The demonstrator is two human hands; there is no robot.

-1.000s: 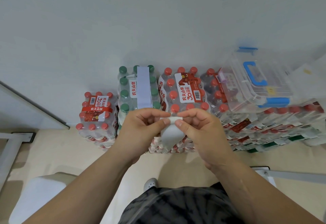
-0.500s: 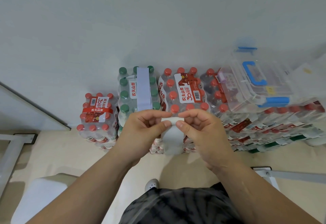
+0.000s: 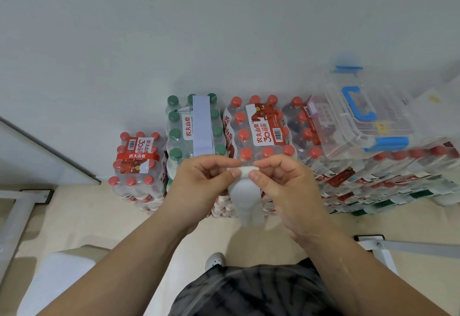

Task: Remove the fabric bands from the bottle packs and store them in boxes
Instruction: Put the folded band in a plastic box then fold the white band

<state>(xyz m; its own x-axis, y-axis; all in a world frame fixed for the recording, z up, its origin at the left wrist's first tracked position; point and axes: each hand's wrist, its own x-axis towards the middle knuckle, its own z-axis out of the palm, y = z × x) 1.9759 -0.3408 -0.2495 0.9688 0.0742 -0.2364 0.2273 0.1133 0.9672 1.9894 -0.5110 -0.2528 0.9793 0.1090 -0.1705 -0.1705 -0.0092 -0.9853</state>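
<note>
- More of the soft white fabric band is rolled than before.
- It is pinched by left hand and right hand.
- Rolling is judged unfinished; the hanging tail must be wound in.

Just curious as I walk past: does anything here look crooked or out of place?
The clear box with the blue handle sits askew on the red-capped packs at the right, its corner angled across their caps. Nothing else stands out.

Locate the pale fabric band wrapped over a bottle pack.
In the head view the fabric band runs over the green-capped pack, left of centre, just beyond the left hand.
</note>
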